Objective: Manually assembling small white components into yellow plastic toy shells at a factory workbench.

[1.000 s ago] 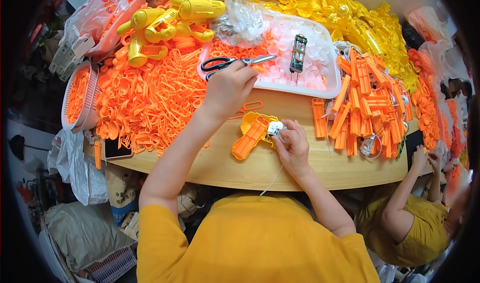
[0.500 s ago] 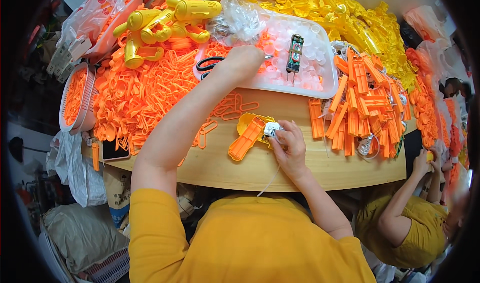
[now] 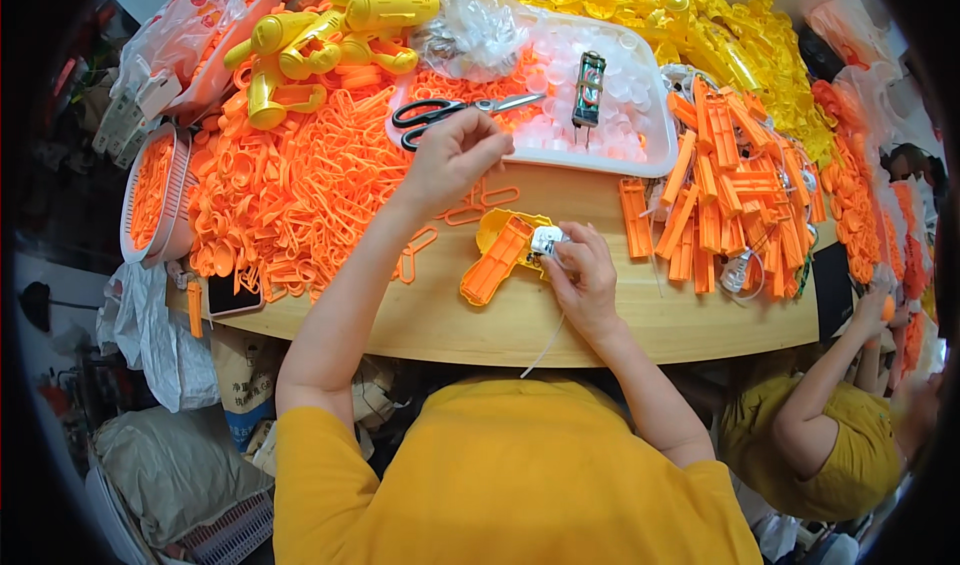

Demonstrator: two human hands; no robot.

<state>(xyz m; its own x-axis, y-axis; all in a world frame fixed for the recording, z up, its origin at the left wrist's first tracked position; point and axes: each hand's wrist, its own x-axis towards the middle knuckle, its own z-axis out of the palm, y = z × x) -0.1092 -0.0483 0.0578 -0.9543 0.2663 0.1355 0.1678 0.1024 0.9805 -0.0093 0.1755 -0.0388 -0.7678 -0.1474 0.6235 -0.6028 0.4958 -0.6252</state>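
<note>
My left hand (image 3: pixel 455 162) is raised over the table by the tray's near left corner. Its thumb and fingertips are pinched together; what they hold, if anything, is too small to make out. Below it, on the wood, lies a yellow plastic toy shell half (image 3: pixel 490 227) with an orange battery-box-like piece (image 3: pixel 498 262) lying in it. My right hand (image 3: pixel 588 273) grips a small white plastic part (image 3: pixel 546 240) at the shell's right end. From under that hand a thin pale wire (image 3: pixel 543 353) trails to the table's front edge.
A white tray (image 3: pixel 560 157) holds translucent caps, black-handled scissors (image 3: pixel 470 108) and a cylindrical battery holder (image 3: pixel 589 90). Orange clips (image 3: pixel 330 185) heap at left, orange boxes (image 3: pixel 725 185) at right, yellow shells (image 3: pixel 640 10) behind. Another person (image 3: pixel 815 435) sits at the far right.
My left hand has drawn back out of the tray toward me, uncovering the scissors. My right hand stays on the white part.
</note>
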